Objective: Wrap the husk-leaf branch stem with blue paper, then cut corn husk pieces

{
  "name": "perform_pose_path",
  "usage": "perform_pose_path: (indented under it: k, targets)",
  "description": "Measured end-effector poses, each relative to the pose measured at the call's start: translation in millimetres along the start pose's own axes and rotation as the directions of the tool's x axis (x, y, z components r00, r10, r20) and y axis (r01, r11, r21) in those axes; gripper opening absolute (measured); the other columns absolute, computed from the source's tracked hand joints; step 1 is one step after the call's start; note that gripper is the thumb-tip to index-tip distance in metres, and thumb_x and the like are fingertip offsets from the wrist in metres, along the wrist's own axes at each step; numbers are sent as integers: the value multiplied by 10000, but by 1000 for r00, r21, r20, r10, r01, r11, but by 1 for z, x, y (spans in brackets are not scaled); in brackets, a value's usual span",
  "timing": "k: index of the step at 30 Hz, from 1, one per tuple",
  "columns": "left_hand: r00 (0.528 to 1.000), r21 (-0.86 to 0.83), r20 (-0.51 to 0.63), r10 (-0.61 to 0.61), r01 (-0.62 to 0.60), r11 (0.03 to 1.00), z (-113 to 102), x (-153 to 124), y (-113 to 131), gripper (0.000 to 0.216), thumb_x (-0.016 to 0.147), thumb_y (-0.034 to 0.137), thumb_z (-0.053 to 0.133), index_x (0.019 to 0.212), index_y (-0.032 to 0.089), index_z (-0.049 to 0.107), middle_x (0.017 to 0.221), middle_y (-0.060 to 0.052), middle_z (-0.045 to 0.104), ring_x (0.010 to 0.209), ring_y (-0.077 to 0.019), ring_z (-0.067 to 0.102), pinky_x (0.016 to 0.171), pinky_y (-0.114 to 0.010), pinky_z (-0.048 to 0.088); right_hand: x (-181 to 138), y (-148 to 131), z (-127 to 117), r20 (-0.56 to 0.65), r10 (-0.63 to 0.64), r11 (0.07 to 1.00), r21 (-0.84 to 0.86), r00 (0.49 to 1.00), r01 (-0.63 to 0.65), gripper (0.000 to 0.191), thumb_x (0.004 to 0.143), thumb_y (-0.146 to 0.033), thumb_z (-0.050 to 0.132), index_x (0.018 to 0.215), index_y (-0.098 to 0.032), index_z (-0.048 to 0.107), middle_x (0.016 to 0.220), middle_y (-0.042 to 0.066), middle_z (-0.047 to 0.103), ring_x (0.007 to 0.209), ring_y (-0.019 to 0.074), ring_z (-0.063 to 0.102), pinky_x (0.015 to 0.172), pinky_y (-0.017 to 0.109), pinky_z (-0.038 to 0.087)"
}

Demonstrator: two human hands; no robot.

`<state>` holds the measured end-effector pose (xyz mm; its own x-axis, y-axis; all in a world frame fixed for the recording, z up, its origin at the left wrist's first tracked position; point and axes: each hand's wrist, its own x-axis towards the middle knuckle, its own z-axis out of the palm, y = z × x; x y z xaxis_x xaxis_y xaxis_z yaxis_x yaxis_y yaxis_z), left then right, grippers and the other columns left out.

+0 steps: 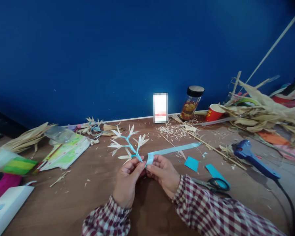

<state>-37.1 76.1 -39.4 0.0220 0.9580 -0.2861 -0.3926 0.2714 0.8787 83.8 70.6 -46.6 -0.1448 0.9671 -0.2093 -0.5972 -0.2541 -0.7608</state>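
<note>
A: What is held in the left hand (128, 178)?

B: The lower end of a slender branch wrapped in pale blue, with white, pointed flower heads (133, 148), is pinched between thumb and fingers. The branch is held above the brown wooden worktop (95, 196), tilted up and to the left.

A: And the right hand (165, 173)?

B: A narrow, pale blue strip of tape (173, 150) is gripped by its near end, just beside the foot of the stem. The strip is folded near the fingertips, and its long end is stretched away to the right. Whether stem and strip are touching cannot be told, as the meeting point is covered by the fingers.

A: What is seen close to the right forearm?

B: A pair of dark-handled metal scissors (212, 186) is partly hidden by the checked maroon-and-white sleeve (206, 209). Part of a long turquoise rectangular piece (215, 172) is overlapped by the scissor handles, and a smaller turquoise rectangular piece (191, 163) is placed nearby.

A: Farther right?

B: A blue glue gun with a black cable (255, 160) is laid there. Behind it, dry, straw-coloured husks (250, 114) are heaped beside a red paper cup (214, 113).
</note>
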Motion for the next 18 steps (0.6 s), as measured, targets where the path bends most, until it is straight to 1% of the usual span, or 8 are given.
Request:
perform_pose_path:
  k: [2, 4, 8, 12, 16, 18]
  targets:
    - [999, 30, -26, 41, -40, 999, -3, 2, -1, 259, 619, 223, 725, 860, 151, 666, 842, -32, 665, 768, -136, 593, 717, -259, 485, 0, 1, -1, 2, -48, 997, -65, 999, 48, 271, 606, -230, 734, 777, -151, 539, 561, -48, 588, 503, 69, 502, 534, 199, 396]
    - [997, 42, -37, 67, -66, 997, -5, 3, -3, 247, 623, 230, 720, 850, 151, 663, 842, -28, 663, 775, -133, 589, 723, -257, 483, 0, 2, -2, -14, -71, 990, -127, 997, 68, 248, 633, -252, 716, 780, -144, 549, 603, -26, 616, 542, 79, 530, 555, 203, 412]
    - [997, 48, -31, 75, -73, 996, -6, 3, -4, 246, 630, 238, 713, 855, 153, 660, 842, -28, 658, 758, -127, 586, 713, -256, 482, -1, 2, 0, -55, -70, 979, -198, 996, 57, 195, 696, -298, 648, 768, -146, 551, 635, 0, 635, 575, 95, 558, 567, 210, 430]
    - [996, 37, -47, 80, -78, 996, -4, 2, -5, 249, 633, 238, 710, 861, 156, 654, 816, -22, 655, 741, -122, 585, 700, -245, 479, -4, 0, 2, -51, -138, 952, -283, 989, 118, 136, 753, -284, 579, 760, -151, 550, 638, -1, 625, 584, 100, 564, 590, 222, 445]
    - [995, 29, -58, 82, -80, 996, -3, 3, -6, 236, 625, 237, 716, 838, 156, 654, 773, -10, 644, 720, -117, 578, 683, -234, 473, -8, -1, 5, -26, -197, 902, -396, 980, 171, 90, 748, -224, 587, 800, -168, 540, 669, -10, 619, 630, 113, 584, 612, 230, 450]
    - [995, 39, -62, 79, -76, 996, -4, 3, -8, 234, 622, 237, 719, 833, 158, 656, 734, 1, 633, 693, -108, 570, 659, -220, 467, -9, -1, 5, -15, -199, 882, -438, 980, 173, 143, 715, -206, 628, 819, -176, 534, 685, -14, 620, 634, 118, 583, 593, 226, 448]
